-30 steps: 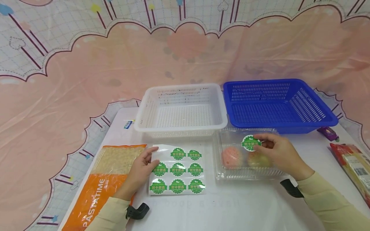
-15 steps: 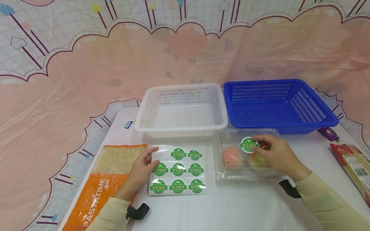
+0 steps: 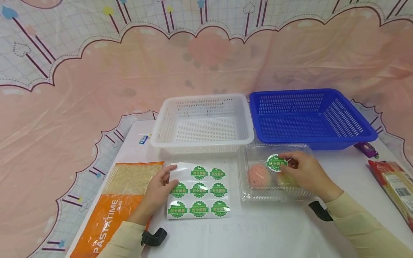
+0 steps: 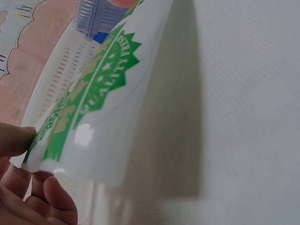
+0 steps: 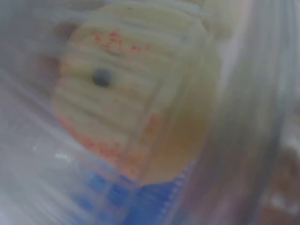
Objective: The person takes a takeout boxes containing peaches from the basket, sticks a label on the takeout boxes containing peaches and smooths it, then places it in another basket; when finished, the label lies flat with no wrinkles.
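Observation:
My left hand point(image 3: 159, 190) pinches the left edge of a white sheet of round green stickers point(image 3: 199, 190). In the left wrist view the sheet point(image 4: 108, 122) bends up off the table, the thumb on one face and fingers behind. Over on the right, my right hand point(image 3: 304, 172) pinches one loose green-and-white sticker point(image 3: 274, 163) by its right side. That sticker is over the lid of a clear plastic box point(image 3: 258, 152); whether it touches the lid I cannot tell. Inside the box are a pink round fruit point(image 3: 259, 175) and a yellowish one point(image 5: 140, 93), partly hidden by my right hand.
Behind stand a white basket point(image 3: 203, 145) and a blue basket point(image 3: 317, 138), side by side. An orange pasta bag point(image 3: 113, 215) lies at the left. At the right are a red-and-yellow packet point(image 3: 395, 186) and a small purple packet point(image 3: 366, 149). A small blue-white item point(image 3: 143, 139) lies far left.
My right hand has drifted a little to the left with the sticker, across the box lid. The left hand stays at the sheet's edge.

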The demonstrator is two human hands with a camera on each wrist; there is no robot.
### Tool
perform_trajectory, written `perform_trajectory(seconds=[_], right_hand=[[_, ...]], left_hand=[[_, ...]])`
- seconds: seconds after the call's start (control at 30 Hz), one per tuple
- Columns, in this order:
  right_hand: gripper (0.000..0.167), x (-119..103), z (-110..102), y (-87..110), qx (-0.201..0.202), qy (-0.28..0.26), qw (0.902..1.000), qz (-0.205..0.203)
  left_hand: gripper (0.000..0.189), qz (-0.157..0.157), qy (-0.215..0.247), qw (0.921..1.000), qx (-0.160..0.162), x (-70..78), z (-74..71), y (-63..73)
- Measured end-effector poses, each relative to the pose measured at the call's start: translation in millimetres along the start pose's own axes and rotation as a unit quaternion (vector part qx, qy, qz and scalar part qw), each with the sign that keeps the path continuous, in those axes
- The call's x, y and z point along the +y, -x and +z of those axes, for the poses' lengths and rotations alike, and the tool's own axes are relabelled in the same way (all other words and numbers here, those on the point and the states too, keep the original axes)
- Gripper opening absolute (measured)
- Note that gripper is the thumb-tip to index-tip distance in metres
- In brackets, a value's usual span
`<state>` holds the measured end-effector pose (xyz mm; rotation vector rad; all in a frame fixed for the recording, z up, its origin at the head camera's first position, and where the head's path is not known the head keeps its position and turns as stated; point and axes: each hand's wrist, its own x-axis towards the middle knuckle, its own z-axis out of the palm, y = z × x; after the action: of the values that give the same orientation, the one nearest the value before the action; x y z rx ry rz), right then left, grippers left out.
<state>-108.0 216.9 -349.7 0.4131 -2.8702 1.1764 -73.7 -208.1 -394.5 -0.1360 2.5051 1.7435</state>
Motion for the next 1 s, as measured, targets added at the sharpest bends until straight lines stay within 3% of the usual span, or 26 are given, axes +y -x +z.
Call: perform_trajectory(seconds=[0.47, 0.7, 1.0], right_hand=[[0.029, -0.3, -1.0, 0.4, 0.0, 0.028, 0.9996, -0.007], [0.03, 0.7, -1.2, 0.2, 0.003, 0.027, 0.9996, -0.007], [0.031, 2.3, -0.8, 0.0, 0.018, 0.035, 0.9992, -0.007]], left_hand=[[0.048, -0.003, -0.022, 0.9997, 0.013, 0.2, -0.7, 1.3], [0.048, -0.008, -0.003, 1.0, 0.003, -0.2, -0.1, 1.4], [0.048, -0.009, -0.014, 0.9999, 0.005, -0.3, 0.5, 0.1]])
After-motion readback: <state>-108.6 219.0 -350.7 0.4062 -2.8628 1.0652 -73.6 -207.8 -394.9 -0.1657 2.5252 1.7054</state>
